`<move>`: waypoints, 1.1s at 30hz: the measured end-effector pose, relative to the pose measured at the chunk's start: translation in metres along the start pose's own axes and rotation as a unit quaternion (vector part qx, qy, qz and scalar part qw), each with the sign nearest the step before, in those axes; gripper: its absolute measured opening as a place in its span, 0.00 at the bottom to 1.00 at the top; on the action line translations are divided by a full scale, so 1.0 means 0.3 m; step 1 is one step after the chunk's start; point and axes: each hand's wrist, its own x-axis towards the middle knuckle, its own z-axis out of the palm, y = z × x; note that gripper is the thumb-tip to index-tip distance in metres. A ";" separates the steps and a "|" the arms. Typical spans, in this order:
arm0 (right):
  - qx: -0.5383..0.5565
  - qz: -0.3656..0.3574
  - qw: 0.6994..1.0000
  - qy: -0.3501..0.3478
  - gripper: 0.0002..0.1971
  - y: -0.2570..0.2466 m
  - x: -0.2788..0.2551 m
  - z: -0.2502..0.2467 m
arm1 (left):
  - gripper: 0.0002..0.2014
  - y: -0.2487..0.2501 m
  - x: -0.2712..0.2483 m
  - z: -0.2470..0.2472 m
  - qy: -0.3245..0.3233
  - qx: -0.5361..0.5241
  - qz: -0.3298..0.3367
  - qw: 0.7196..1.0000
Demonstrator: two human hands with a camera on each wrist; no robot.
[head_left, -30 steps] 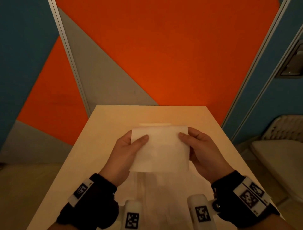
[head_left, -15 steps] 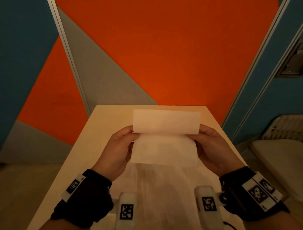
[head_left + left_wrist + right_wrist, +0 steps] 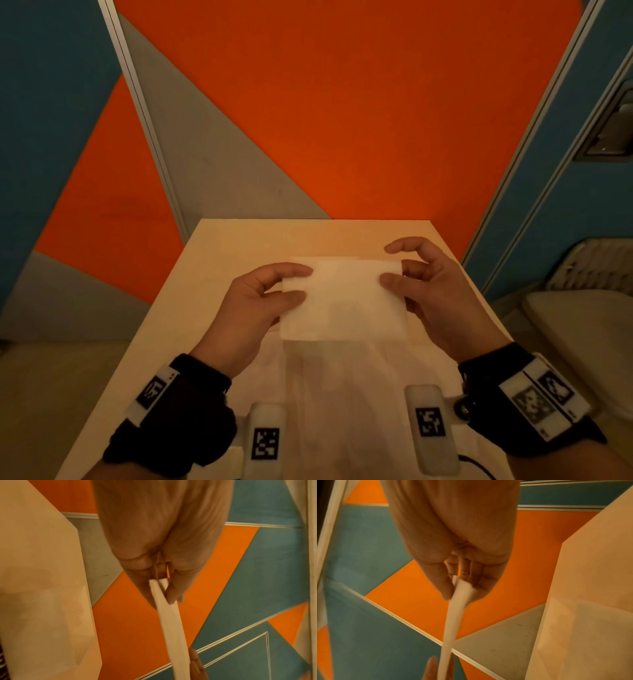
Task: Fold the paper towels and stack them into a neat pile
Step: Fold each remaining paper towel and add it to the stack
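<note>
I hold the folded paper towel (image 3: 342, 301) above the table (image 3: 219, 274): my left hand (image 3: 253, 308) pinches its left edge, my right hand (image 3: 435, 294) its right. Another sheet (image 3: 342, 394), apparently unfolded, lies beneath on the table.

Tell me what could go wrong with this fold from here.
1. The folded paper towel is held in the air only by a pinch at each side, from the left hand and right hand; the left wrist view shows its layers gaping, so the fold could spring open.
2. Unfolded sheets lie beneath on the table; setting the towel down carelessly may drag or crumple them.
</note>
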 end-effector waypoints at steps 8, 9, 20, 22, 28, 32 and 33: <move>-0.161 -0.041 0.978 -0.125 0.21 -0.101 0.058 -0.014 | 0.11 0.061 -0.022 -0.034 -0.129 0.109 0.011 0.986; -0.189 -0.039 0.969 -0.157 0.21 -0.112 0.068 -0.010 | 0.11 0.066 -0.023 -0.029 -0.155 0.113 0.003 0.981; -0.256 -0.012 0.955 -0.148 0.13 0.014 0.119 0.030 | 0.18 -0.061 -0.040 -0.003 -0.072 0.081 -0.051 0.993; -0.296 0.016 0.950 -0.092 0.11 0.118 0.106 -0.019 | 0.19 -0.099 -0.046 -0.063 0.002 0.078 -0.061 0.995; -0.444 0.190 0.869 -0.107 0.25 0.430 -0.025 -0.171 | 0.20 -0.234 -0.103 -0.225 0.081 0.144 -0.114 0.980; -0.508 0.253 0.811 -0.140 0.71 0.548 -0.092 -0.251 | 0.19 -0.305 -0.128 -0.269 0.084 0.182 -0.155 0.967; -0.524 0.264 0.793 -0.161 0.76 0.555 -0.101 -0.261 | 0.19 -0.319 -0.131 -0.274 0.078 0.196 -0.165 0.963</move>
